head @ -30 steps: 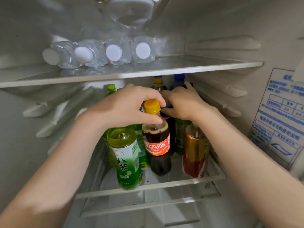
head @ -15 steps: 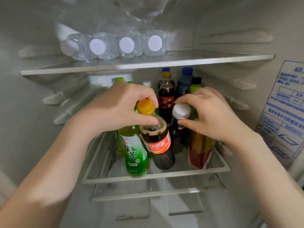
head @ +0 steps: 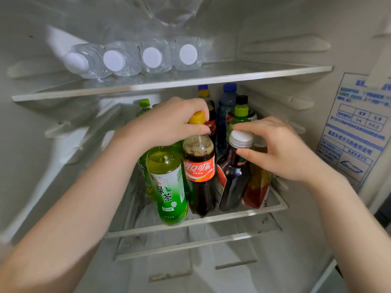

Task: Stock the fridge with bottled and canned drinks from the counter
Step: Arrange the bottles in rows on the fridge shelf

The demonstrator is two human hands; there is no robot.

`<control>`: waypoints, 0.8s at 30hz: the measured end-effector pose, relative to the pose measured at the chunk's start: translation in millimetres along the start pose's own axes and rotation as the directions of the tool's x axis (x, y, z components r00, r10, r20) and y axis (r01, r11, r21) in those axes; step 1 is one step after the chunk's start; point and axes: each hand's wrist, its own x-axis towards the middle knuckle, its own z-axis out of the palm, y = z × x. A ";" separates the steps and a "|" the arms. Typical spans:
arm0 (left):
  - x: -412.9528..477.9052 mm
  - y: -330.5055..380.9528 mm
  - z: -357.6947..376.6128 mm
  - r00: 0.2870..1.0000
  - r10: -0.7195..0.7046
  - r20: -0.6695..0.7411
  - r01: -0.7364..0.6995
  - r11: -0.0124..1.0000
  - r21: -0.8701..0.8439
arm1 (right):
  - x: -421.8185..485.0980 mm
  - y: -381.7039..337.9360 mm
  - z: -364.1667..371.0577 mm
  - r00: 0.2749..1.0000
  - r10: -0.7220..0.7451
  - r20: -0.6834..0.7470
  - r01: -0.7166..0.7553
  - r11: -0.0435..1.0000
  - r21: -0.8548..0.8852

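Fingers of my left hand curl over the yellow cap of a cola bottle. Thumb and forefinger pinch it from above, which lets me steer the bottle by its neck without bumping its neighbours. On my right hand the forefinger lies across the ribbed white cap of a dark bottle and the thumb presses in below it, a light pinch.

Both bottles look upright at the front of the lower fridge shelf, side by side and touching or nearly so. I judge I am squaring up a tight front row. The cola bottle is smooth clear plastic with a glossy red label and brown foam under its neck. The dark bottle has sloping shoulders and a near-black fill.

Touching the cola's left side is a green tea bottle, rounded, with pale green liquid and a white and green wrapper. Beside the dark bottle, under my right palm, stands an amber bottle with a red label. More bottles with blue, green and black caps crowd behind.

On the glass upper shelf four ridged clear water bottles lie on their sides, flat white caps facing me. A blue printed sticker is on the right wall.
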 end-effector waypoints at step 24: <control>101.1 -30.2 19.2 0.997 -0.042 0.066 0.040 0.999 0.028 | -18.3 19.5 8.0 0.993 0.097 -0.061 -0.078 0.963 0.260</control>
